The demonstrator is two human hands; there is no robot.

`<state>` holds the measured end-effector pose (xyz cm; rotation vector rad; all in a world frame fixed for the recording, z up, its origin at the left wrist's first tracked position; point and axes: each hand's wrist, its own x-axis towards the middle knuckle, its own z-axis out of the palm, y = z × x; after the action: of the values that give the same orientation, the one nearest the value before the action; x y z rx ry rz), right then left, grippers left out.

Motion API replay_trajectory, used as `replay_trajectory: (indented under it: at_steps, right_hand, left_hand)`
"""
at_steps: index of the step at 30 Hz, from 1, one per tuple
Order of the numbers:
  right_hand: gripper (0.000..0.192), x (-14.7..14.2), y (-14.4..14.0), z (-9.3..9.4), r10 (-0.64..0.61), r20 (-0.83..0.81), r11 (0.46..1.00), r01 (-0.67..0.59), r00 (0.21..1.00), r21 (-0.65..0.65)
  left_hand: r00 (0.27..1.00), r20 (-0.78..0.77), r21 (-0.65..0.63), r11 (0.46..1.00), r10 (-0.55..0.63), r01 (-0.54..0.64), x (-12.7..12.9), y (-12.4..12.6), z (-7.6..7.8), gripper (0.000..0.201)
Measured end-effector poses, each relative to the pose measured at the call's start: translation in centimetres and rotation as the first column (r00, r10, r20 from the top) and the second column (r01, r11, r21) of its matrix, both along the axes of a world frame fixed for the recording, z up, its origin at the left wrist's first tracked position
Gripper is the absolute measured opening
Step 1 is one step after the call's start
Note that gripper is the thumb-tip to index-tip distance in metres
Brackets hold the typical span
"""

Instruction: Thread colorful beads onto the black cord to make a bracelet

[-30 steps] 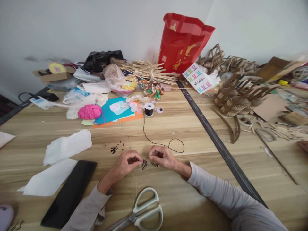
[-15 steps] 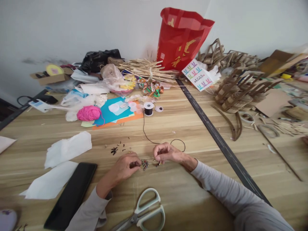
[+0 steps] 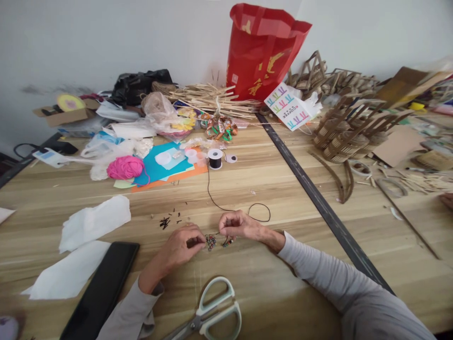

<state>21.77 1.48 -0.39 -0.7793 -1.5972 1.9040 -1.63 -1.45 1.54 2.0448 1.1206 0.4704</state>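
Along the bottom edge: a pair of scissors (image 3: 208, 314) with pale handles is lying closed on the wooden table (image 3: 269, 189); a dark phone (image 3: 101, 290) is lying at the lower left, beside two white paper sheets (image 3: 94, 222).

Lower centre, left hand: the left hand (image 3: 182, 245) is being held knuckles-up on the table, its fingers curled in and pinched on the near side of a small beaded piece (image 3: 211, 242).

Lower centre, right hand: the right hand (image 3: 235, 224) is being held just right of the piece, fingers closed in a pinch; a short beaded end seems to be held there, though what exactly is gripped cannot be told at this size.

Work piece: the beaded piece is resting on the table between the two hands, touching the left fingertips.

Thread: a black cord (image 3: 226, 208) is running from the right hand in a loop and up to a spool (image 3: 215, 159) in the middle of the frame.

Progress, as judged: a small cluster of beads is already strung, the cord is not yet cut from the spool, and dark loose bits (image 3: 166, 221) are lying unused left of the hands, so the work is looking partly done.

Middle left: a pink yarn ball (image 3: 125, 167) is lying on coloured paper (image 3: 159, 167).

Upper centre: a red bag (image 3: 262, 52) is standing against the wall, behind a bundle of sticks (image 3: 212, 99).

Upper right: cardboard frames (image 3: 350, 127) are lying piled.
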Motion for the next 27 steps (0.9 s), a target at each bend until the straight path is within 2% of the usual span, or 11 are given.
replay_trajectory:
  at_steps: [4,8,13,17,27]
  right_hand:
    - [0.037,-0.5,-0.3,0.2,-0.044,-0.007,0.998,0.044,0.999,0.033]
    - [0.035,-0.9,-0.7,0.3,-0.093,0.004,0.986,0.092,0.996,0.14]
    - [0.031,-1.2,-1.3,0.3,-0.141,0.066,0.952,0.117,0.988,0.281]
    - [0.027,-1.3,-1.6,0.2,-0.165,0.094,0.929,0.123,0.982,0.349]
    - [0.022,-1.5,-1.9,0.4,-0.189,0.116,0.874,0.114,0.975,0.472]
  left_hand:
    - [0.996,0.062,-0.071,0.995,0.069,-0.064,0.2,-0.2,0.0,0.009]
    - [0.982,0.142,-0.102,0.989,0.12,-0.106,0.6,-0.2,-0.1,0.009]
    - [0.931,0.289,-0.234,0.96,0.221,-0.156,0.7,0.1,-0.9,0.011]
    - [0.903,0.337,-0.272,0.946,0.265,-0.176,0.7,0.3,-1.4,0.012]
    - [0.895,0.386,-0.266,0.956,0.225,-0.125,0.6,0.6,-1.8,0.017]
